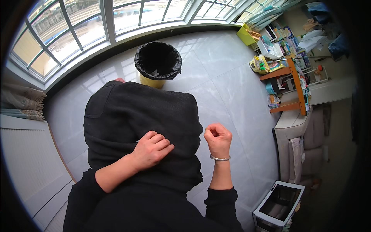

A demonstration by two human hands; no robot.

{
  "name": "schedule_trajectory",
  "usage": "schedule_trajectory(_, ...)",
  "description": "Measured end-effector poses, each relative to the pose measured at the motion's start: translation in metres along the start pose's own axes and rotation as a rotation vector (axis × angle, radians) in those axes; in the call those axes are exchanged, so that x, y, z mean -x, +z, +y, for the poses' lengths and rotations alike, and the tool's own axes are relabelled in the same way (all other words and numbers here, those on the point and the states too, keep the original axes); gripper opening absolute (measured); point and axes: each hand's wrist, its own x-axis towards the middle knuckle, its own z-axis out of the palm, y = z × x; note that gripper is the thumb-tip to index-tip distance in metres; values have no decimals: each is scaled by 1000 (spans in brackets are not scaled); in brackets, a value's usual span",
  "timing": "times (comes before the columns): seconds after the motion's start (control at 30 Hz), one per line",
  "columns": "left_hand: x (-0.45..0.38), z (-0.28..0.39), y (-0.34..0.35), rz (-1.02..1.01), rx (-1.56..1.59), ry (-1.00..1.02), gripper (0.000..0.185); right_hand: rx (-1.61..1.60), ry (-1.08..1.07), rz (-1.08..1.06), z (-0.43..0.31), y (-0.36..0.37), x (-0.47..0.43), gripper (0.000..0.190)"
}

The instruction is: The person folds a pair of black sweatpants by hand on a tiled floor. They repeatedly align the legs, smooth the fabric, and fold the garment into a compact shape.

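Note:
My left hand lies back-up over my lap on the black trousers. Its fingers are curled and the palm is hidden. A tiny pale patch shows at the hand's left edge, too small to name. To the right of my knee, my right hand is raised above the grey tiled floor. Thumb and forefinger meet in a pinch, and no object can be made out between them. A silver bangle circles that wrist. Beyond my knees stands a yellow bin lined with a black plastic bag.
Windows run along the far side. At right are a wooden shelf frame with clutter, a green box, a grey sofa and a white-framed cabinet. A white panel stands close on the left beneath a curtain.

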Motion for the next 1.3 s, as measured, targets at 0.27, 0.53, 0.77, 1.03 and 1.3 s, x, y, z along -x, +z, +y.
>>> schedule_trajectory(0.27, -11, 8, 3, -50, 14, 49, 35, -291, 228, -73, 16, -3, 82, 5)
schedule_trajectory(0.53, -10, 13, 4, -75, 1, 59, 34, -108, 36, -41, 1, 13, 88, 5)
schedule_trajectory(0.77, -11, 13, 5, -73, 1, 60, 34, 109, -22, -34, -2, 23, 82, 5)
schedule_trajectory(1.03, -11, 11, 6, -77, 18, 53, 33, 275, -195, -6, 3, 33, 73, 9)
schedule_trajectory(1.3, -12, 12, 7, -70, 17, 60, 32, -129, 8, 107, 5, 24, 77, 11)
